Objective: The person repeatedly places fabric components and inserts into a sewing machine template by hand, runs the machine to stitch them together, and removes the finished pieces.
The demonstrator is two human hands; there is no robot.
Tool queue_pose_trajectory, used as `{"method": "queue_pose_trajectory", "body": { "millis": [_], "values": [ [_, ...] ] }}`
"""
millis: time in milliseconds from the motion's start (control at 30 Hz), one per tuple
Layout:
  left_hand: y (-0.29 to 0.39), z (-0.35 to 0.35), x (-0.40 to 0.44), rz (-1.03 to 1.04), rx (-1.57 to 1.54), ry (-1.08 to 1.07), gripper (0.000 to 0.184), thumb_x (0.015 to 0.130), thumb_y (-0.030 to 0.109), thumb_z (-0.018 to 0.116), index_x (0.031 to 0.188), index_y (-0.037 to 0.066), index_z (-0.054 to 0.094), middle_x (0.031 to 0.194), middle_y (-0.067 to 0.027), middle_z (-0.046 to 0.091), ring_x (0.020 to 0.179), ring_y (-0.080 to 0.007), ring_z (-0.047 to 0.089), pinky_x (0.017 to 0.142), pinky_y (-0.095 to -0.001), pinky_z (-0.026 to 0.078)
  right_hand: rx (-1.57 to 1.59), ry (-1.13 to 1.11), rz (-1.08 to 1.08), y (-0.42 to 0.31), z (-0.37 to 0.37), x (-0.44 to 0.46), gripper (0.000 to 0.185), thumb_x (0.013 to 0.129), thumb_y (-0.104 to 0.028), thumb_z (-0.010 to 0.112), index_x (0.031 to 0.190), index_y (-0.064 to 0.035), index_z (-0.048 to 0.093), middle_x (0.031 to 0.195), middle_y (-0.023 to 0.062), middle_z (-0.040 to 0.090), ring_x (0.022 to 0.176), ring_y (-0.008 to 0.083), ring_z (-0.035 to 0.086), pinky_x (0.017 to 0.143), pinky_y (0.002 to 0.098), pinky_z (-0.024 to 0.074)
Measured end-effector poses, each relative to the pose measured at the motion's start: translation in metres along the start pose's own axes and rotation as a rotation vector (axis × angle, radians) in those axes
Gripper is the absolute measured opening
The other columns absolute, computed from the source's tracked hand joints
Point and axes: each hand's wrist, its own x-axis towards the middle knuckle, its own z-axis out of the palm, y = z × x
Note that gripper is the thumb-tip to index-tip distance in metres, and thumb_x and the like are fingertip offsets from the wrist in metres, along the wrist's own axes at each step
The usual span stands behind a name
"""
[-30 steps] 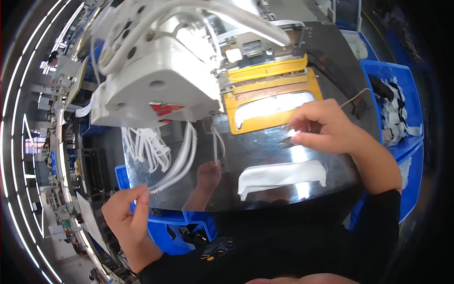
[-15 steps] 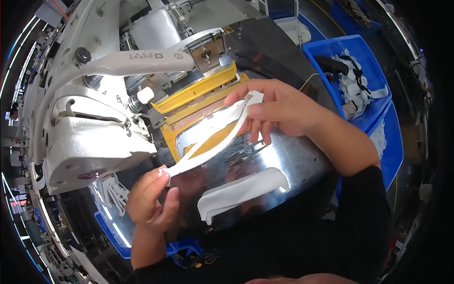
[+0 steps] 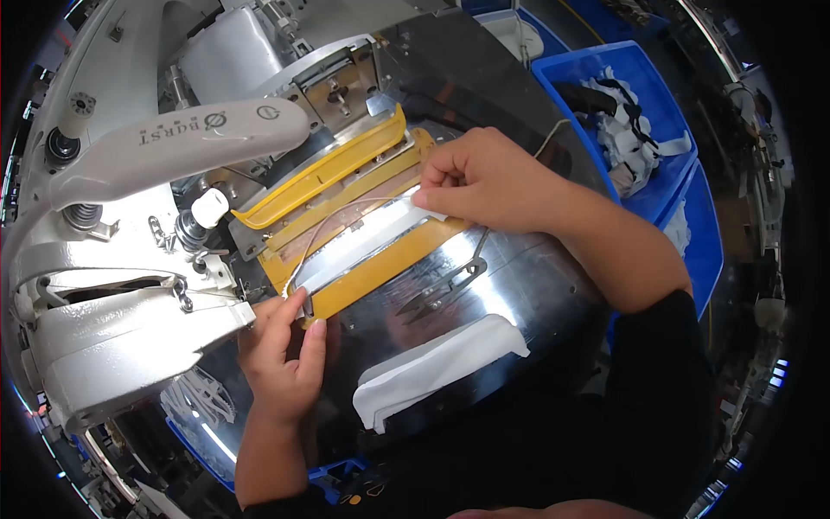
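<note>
A white fabric strip lies stretched along the slot of a yellow-edged clamp plate on the sewing machine. My left hand pinches its near-left end between thumb and fingers. At the far-right end, my right hand grips the strip with thumb and curled fingers. The strip's back edge bows up in a thin arc. Just behind the slot stands a raised yellow bar. Small thread snips rest on the shiny metal table in front of the plate.
A stack of white fabric pieces lies at the table's near edge. The white machine head and its lever fill the left. Blue bins with fabric stand at the right. Several white strips lie below the machine head.
Both hands have brought the strip down from the air onto the clamp plate, where it now lies flatter. The snips now show more fully, and the view has shifted slightly.
</note>
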Motion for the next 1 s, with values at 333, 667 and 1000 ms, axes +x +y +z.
{"method": "queue_pose_trajectory", "body": {
  "millis": [333,667,1000],
  "values": [
    [0.012,-0.003,-0.001,-0.017,0.293,-0.127,0.051,0.089,0.018,0.08,0.137,0.001,0.077,0.11,-0.0136,0.061,0.102,-0.0306,0.061,0.096,-0.0414,0.05,-0.267,0.101,-0.065,0.003,-0.008,-0.002,0.024,0.094,-0.024,0.078,0.087,-0.0013,0.081,0.078,0.0176,0.076,0.075,0.0326,0.076,0.074,0.0411,0.0587],
    [0.012,-0.004,-0.003,-0.036,0.341,-0.157,0.053,0.089,0.021,0.08,0.138,0.002,0.077,0.112,-0.0129,0.058,0.106,-0.0314,0.058,0.099,-0.0426,0.047,-0.36,0.052,0.046,-0.008,-0.012,-0.002,0.041,0.087,-0.038,0.09,0.083,-0.0054,0.065,0.082,0.0168,0.073,0.079,0.0343,0.075,0.074,0.0432,0.0564],
    [0.012,-0.011,-0.006,0.009,0.38,-0.152,0.048,0.088,0.025,0.088,0.129,0.003,0.081,0.11,-0.0119,0.061,0.103,-0.0329,0.06,0.095,-0.0461,0.047,-0.483,0.031,0.04,-0.002,-0.019,-0.002,0.038,0.08,-0.028,0.094,0.089,-0.004,0.066,0.091,0.0139,0.074,0.083,0.0341,0.071,0.074,0.0431,0.0543]
  ]
}}
